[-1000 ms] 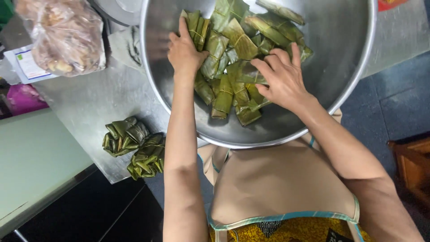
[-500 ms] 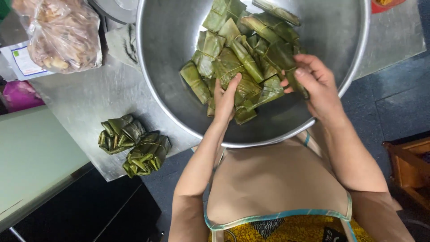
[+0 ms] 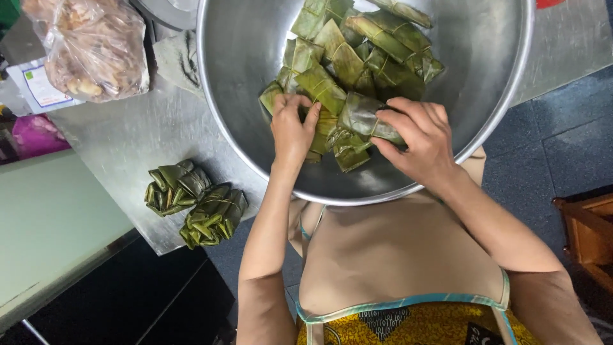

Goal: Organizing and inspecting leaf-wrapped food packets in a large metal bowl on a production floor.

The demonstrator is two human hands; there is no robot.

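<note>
leaf parcels (image 3: 357, 70): green | bowl (image 3: 242, 76): silver | apron (image 3: 408, 322): yellow patterned, teal trim

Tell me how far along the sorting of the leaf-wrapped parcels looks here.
Done: two bundles of tied green leaf parcels lie on the grey metal table. In hand: the left hand and right hand each grip a parcel inside the large round steel bowl. Left: a heap of loose green parcels remains in the bowl.
</note>
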